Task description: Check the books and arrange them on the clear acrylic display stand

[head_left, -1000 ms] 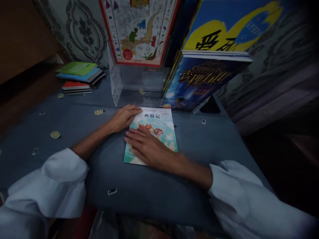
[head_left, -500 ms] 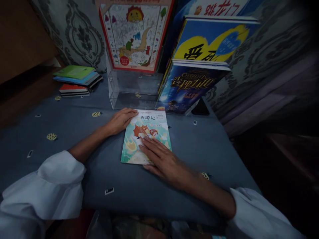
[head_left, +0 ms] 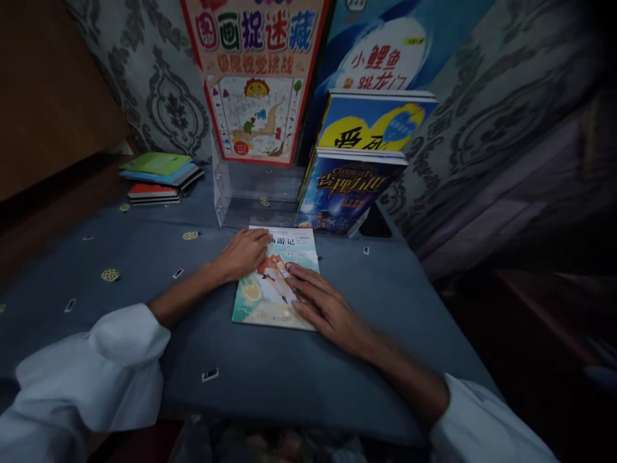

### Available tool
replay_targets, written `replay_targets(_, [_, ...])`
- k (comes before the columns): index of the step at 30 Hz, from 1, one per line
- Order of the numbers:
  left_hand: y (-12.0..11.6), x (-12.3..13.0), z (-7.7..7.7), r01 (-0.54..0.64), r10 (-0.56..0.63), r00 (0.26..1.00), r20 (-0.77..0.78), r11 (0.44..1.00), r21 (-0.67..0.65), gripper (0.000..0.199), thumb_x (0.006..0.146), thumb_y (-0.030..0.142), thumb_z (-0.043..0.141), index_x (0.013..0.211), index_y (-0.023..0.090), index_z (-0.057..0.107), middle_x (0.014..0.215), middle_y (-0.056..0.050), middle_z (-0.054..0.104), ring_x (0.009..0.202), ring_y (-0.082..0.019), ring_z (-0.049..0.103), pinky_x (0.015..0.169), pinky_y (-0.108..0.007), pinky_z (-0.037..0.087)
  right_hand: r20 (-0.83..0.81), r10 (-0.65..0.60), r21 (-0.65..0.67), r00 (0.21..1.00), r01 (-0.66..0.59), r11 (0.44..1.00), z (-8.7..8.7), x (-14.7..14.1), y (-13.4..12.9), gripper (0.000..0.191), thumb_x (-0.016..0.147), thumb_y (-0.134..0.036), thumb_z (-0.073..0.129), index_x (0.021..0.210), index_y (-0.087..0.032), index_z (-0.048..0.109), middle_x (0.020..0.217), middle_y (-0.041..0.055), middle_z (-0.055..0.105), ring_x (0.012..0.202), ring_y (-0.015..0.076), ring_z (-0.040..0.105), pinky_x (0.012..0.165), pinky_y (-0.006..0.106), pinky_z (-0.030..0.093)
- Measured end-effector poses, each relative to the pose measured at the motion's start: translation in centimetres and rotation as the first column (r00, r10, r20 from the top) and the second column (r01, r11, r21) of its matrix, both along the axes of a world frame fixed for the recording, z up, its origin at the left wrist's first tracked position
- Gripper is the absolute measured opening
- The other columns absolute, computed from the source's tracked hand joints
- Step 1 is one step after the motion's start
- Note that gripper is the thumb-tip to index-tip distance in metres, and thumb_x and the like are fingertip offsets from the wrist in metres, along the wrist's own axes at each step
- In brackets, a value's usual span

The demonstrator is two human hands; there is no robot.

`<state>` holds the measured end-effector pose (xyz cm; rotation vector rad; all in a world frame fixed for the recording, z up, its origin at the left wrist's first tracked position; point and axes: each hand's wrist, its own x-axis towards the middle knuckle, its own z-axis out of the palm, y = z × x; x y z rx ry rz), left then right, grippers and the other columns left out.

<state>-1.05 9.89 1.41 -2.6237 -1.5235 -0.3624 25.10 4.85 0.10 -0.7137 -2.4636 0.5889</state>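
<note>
A thin book with a pale green and white illustrated cover (head_left: 274, 302) lies flat on the blue patterned tablecloth (head_left: 270, 379), its title at the far end. My left hand (head_left: 245, 252) rests on the book's upper left corner and edge, fingers laid over the cover and pointing right. On the right half of the cover lies my right hand (head_left: 330, 308), its fingers stretched out and slightly apart. Neither hand grips the book.
Behind the book a clear acrylic stand (head_left: 222, 193) holds a red-bordered book (head_left: 255, 116) and, at its right, a dark blue book (head_left: 342, 193) with others behind. A dark flat object (head_left: 376, 222) lies right of it. Stacked books (head_left: 159, 173) sit at the back left.
The view has tilted up, showing more of the standing books. My left hand has moved further onto the cover, and my right hand has shifted toward the book's right edge.
</note>
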Motion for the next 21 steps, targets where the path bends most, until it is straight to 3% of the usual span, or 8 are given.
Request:
replay_targets(6, [1.6, 4.5, 0.7, 0.190, -0.192, 0.981, -0.037, 0.981, -0.039, 0.035, 0.097, 0.018, 0.045, 0.128, 0.012, 0.060, 0.137, -0.015, 0.062, 0.127, -0.024, 0.059, 0.109, -0.037, 0.045, -0.013, -0.030, 0.063, 0.999, 0.030, 0.998, -0.6, -0.1, 0.4, 0.043, 0.103, -0.037, 0.048, 0.138, -0.014, 0.058, 0.148, 0.0197, 0.054, 0.142, 0.0298, 0.046, 0.117, 0.056, 0.041])
replay_targets(12, [3.8, 7.2, 0.4, 0.227, -0.229, 0.973, -0.036, 0.973, -0.034, 0.038, 0.102, 0.025, 0.038, 0.135, 0.015, 0.056, 0.142, -0.012, 0.059, 0.128, -0.025, 0.056, 0.106, -0.041, 0.044, 0.012, -0.039, 0.085, 0.999, 0.038, 0.996, -1.1, 0.0, 0.5, 0.044, 0.101, -0.040, 0.050, 0.139, -0.019, 0.058, 0.149, 0.0174, 0.054, 0.142, 0.0304, 0.046, 0.117, 0.056, 0.040])
replay_targets(16, [4.0, 5.9, -0.4, 0.224, -0.224, 0.975, -0.001, 0.974, -0.039, 0.041, 0.103, 0.028, 0.037, 0.141, 0.018, 0.052, 0.148, -0.011, 0.055, 0.134, -0.023, 0.052, 0.111, -0.040, 0.039, 0.014, -0.044, 0.080, 0.999, 0.043, 0.996, -1.3, 0.0, 0.6, 0.044, 0.101, -0.040, 0.051, 0.139, -0.019, 0.059, 0.149, 0.0162, 0.054, 0.143, 0.0293, 0.046, 0.118, 0.055, 0.039])
replay_targets(21, [2.7, 1.1, -1.5, 0.089, -0.086, 0.994, 0.063, 0.995, -0.049, 0.044, 0.104, 0.031, 0.036, 0.142, 0.016, 0.052, 0.149, -0.012, 0.054, 0.136, -0.023, 0.051, 0.116, -0.041, 0.038, -0.015, -0.036, 0.042, 0.999, 0.036, 0.998, -1.2, 0.1, 0.7, 0.044, 0.100, -0.042, 0.050, 0.138, -0.023, 0.060, 0.150, 0.0119, 0.053, 0.143, 0.0288, 0.046, 0.117, 0.053, 0.041])
